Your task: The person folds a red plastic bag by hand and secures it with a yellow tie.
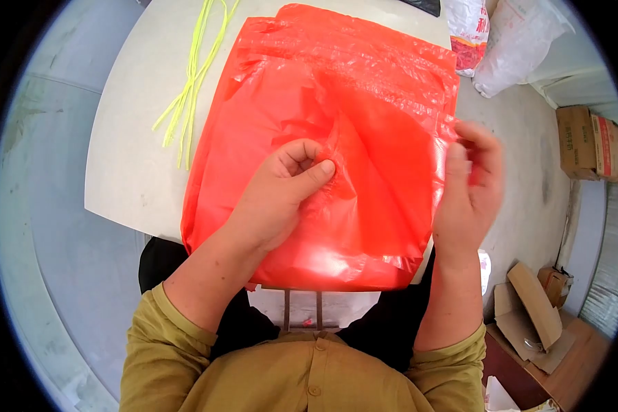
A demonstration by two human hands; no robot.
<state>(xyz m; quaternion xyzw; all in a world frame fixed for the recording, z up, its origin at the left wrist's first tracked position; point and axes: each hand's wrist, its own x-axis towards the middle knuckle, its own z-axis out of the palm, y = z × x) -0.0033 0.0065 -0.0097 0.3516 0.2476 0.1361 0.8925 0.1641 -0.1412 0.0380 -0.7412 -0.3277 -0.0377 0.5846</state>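
Note:
Red plastic bags [391, 192] lie flat in a stack on the pale table [134, 123], reaching over its front edge. Near the middle of the stack, my left hand [281, 185] pinches a fold of the top bag between thumb and fingers, and the film is pulled up into creases there. At the right edge of the stack is my right hand [470, 185], slightly blurred, its fingers curled beside the bag's edge. Whether those fingers grip the plastic cannot be made out.
Yellow-green strings [192, 82] lie on the table left of the bags. White sacks [522, 41] stand on the floor at the upper right. Cardboard boxes [577, 141] are by the right wall, and an opened carton [532, 309] is at the lower right.

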